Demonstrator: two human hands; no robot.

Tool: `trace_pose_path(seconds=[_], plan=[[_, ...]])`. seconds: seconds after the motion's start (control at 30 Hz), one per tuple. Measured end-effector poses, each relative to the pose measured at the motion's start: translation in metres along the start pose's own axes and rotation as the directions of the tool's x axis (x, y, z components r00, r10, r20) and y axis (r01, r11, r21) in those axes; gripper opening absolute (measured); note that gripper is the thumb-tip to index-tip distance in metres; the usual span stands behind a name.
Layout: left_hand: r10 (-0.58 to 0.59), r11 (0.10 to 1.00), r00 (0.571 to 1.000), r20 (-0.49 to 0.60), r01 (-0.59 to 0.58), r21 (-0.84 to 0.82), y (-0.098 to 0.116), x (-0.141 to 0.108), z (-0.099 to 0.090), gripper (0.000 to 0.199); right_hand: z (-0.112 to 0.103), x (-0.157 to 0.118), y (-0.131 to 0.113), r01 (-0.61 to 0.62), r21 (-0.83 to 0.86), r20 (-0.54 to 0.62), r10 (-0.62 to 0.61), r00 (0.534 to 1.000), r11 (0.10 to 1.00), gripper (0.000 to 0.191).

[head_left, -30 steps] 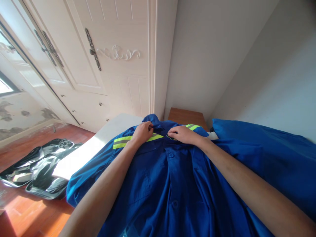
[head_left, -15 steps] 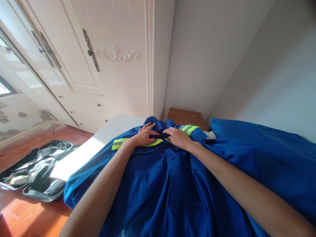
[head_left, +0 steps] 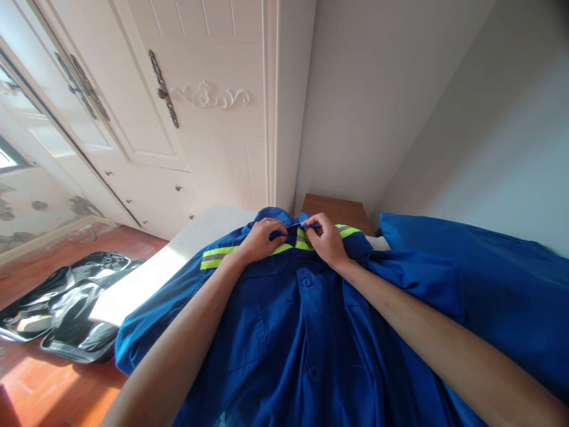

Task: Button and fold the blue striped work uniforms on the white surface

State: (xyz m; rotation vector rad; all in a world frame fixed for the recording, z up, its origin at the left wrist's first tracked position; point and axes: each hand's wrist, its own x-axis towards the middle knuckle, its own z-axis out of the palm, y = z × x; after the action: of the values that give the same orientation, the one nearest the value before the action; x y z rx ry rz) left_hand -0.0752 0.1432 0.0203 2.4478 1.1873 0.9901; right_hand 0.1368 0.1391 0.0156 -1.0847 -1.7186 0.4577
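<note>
A blue work jacket [head_left: 275, 308] with yellow-green and grey reflective bands lies spread out, front side up, its collar at the far end. Two of its buttons are visible down the front placket. Near the collar my left hand [head_left: 262, 240] pinches the jacket's front edge, fingers curled. Just to its right, my right hand [head_left: 326, 240] grips the opposite edge between thumb and fingers. A narrow strip of blue cloth stretches between the two hands. Whether a button sits in the fingers is hidden.
A blue pillow [head_left: 480, 284] lies at the right. Behind the jacket stand a brown wooden nightstand [head_left: 338, 209] and a white wardrobe [head_left: 213, 142]. On the red floor at the left is an open black suitcase [head_left: 80, 314]. The white bed edge [head_left: 146, 279] shows beside the jacket.
Both hands have lifted the collar-end edges slightly. My right hand has moved a little right and up, its fingers now pinching cloth. My left fingers have curled from a flatter pose.
</note>
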Motion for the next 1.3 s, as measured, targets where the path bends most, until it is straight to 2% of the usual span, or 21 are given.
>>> trace_pose_path(seconds=[0.07,0.1,0.23,0.33,0.43,0.53,0.67,0.77,0.9,1.03,1.13,1.2,1.3], plan=[[-0.012,0.999,0.989,0.145,0.006,0.04,-0.003,-0.002,0.004,0.027,0.001,0.001,0.0,-0.015,0.045,-0.041,0.017,0.999,0.999,0.005],[-0.028,0.997,0.983,0.18,0.015,0.077,-0.004,-0.003,0.005,0.031,0.001,0.002,0.001,-0.009,0.064,-0.074,0.014,0.997,0.998,0.007],[-0.065,0.976,0.979,0.195,0.023,0.215,-0.008,-0.006,0.007,0.033,0.002,0.004,0.003,0.115,0.068,-0.216,-0.098,0.971,0.991,0.019],[-0.077,0.968,0.973,0.217,0.021,0.251,-0.009,-0.006,0.008,0.036,0.004,0.004,0.005,0.141,-0.008,-0.222,-0.139,0.965,0.99,0.026],[-0.075,0.964,0.976,0.207,0.018,0.264,-0.007,-0.006,0.007,0.031,0.006,0.002,0.011,0.088,-0.04,-0.196,-0.094,0.976,0.995,0.028],[-0.069,0.958,0.987,0.147,0.025,0.287,-0.004,-0.004,0.005,0.022,0.008,0.0,0.017,0.045,-0.028,-0.178,-0.05,0.983,0.999,0.026],[-0.081,0.945,0.994,0.076,0.052,0.323,-0.003,-0.003,0.004,0.025,0.011,-0.002,0.021,0.011,0.002,-0.188,-0.011,0.982,1.0,0.019],[-0.081,0.938,0.993,0.091,0.045,0.344,-0.007,-0.002,0.005,0.035,0.012,-0.004,0.022,-0.016,0.012,-0.202,0.018,0.979,1.0,0.018],[-0.074,0.939,0.993,0.091,0.038,0.341,-0.01,-0.003,0.005,0.024,0.012,-0.004,0.025,-0.064,0.082,-0.246,0.083,0.966,0.995,0.017],[-0.051,0.942,0.998,0.02,0.041,0.334,-0.006,-0.002,0.002,0.022,0.011,-0.003,0.027,-0.109,0.152,-0.272,0.148,0.951,0.982,0.017],[-0.061,0.954,0.989,-0.136,0.098,0.283,-0.003,0.0,0.001,0.02,0.01,-0.002,0.026,-0.122,0.156,-0.264,0.16,0.951,0.98,0.017],[-0.089,0.971,0.958,-0.272,0.144,0.19,-0.003,0.002,0.001,0.018,0.011,-0.002,0.026,-0.124,0.153,-0.253,0.16,0.954,0.98,0.017],[-0.186,0.979,0.881,-0.435,0.206,-0.001,-0.003,0.004,-0.001,0.016,0.013,-0.003,0.025,-0.121,0.133,-0.219,0.148,0.965,0.984,0.017]])
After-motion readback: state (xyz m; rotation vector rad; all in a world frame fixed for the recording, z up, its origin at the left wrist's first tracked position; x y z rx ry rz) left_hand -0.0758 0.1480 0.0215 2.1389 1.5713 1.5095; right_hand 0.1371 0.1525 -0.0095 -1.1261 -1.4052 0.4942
